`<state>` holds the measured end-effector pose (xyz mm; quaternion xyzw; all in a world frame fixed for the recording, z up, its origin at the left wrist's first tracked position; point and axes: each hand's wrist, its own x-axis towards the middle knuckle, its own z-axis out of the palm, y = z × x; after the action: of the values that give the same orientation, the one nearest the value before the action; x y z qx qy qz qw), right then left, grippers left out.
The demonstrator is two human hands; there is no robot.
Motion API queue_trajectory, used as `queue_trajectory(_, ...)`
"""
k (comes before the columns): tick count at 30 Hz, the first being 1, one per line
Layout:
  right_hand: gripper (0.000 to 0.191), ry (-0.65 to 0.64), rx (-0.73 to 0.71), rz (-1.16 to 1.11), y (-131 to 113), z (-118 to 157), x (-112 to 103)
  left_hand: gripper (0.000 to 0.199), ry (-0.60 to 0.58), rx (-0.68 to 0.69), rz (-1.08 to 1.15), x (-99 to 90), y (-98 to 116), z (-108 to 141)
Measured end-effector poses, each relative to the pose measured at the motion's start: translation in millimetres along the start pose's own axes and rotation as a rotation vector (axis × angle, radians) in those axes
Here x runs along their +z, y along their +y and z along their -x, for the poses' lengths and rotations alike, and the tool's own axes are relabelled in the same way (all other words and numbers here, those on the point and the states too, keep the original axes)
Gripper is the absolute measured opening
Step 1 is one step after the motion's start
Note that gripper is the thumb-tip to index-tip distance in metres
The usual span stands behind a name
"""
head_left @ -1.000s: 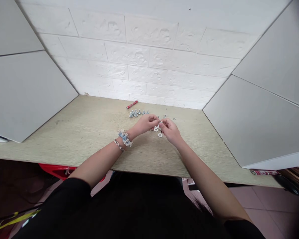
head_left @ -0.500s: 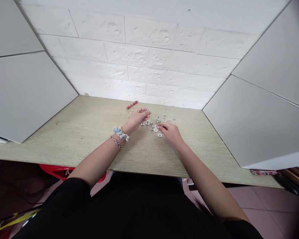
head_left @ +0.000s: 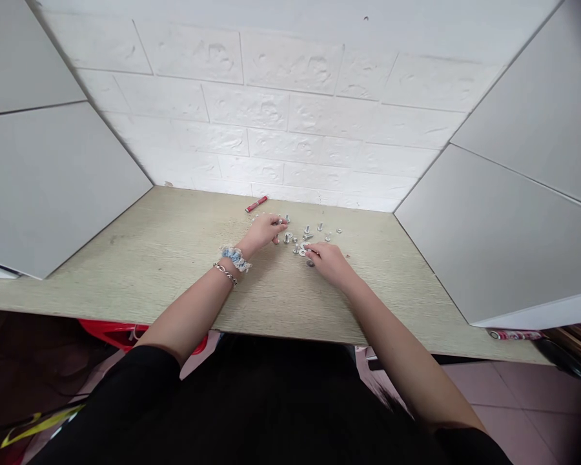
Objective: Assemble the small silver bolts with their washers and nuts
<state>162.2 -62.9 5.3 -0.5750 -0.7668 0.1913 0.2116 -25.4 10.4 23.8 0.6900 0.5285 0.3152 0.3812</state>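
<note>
My left hand is closed over the table at the left of a group of small metal parts. A bit of metal shows between its thumb and fingers, too small to name. Just past its fingertips a silver bolt stands on its head. My right hand pinches at a flat washer, its fingertips low on the right side of the group. Another washer lies beside those fingertips, and a further washer is partly under the hand. Between the hands stands an upright bolt.
Several more bolts, such as one bolt, and a small nut lie farther back on the wooden table. A red tube rests near the white brick-pattern wall. Grey panels close in both sides.
My left hand has moved slightly left and down; the bolt near its raised fingertips now stands on the table beyond them. My right hand has shifted slightly, covering more of the nearest washer.
</note>
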Motion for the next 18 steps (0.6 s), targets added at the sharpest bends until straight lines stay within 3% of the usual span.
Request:
queue_trajectory(9,0.011,0.019,0.093,-0.019,0,2,-3,0.011,-0.048,-0.006,-0.009,-2.3,-15,-6)
queue_trajectory(18,0.023,-0.031,0.042,0.077,-2,2,0,0.016,0.0,-0.103,0.001,-2.6,-10,-2)
